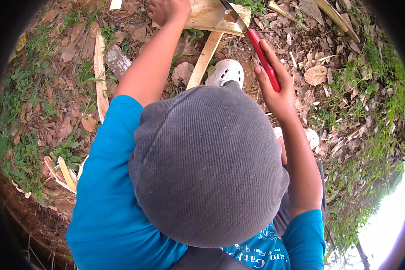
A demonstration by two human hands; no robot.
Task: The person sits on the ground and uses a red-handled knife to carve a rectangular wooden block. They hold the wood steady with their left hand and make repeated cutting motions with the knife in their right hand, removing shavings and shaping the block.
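Note:
At the top edge my left hand [168, 11] is closed at the left side of a pale wooden board [204, 19], its fingers curled and partly cut off by the picture's edge. My right hand [278, 85] grips the red handle of a large knife [266, 65], thumb and forefinger lying along the handle. The dark blade runs up and left over the board's right part, and its tip is out of the picture. Whether the blade touches the wood I cannot tell. Below the board a narrow wood strip [205, 58] slants down toward my grey knit cap [211, 162].
A white clog [226, 73] stands just below the board. Long split wood pieces lie on the leafy ground at left [100, 76] and upper right [337, 19]. Splintered wood [64, 173] sits at lower left. Green plants [371, 144] grow along the right.

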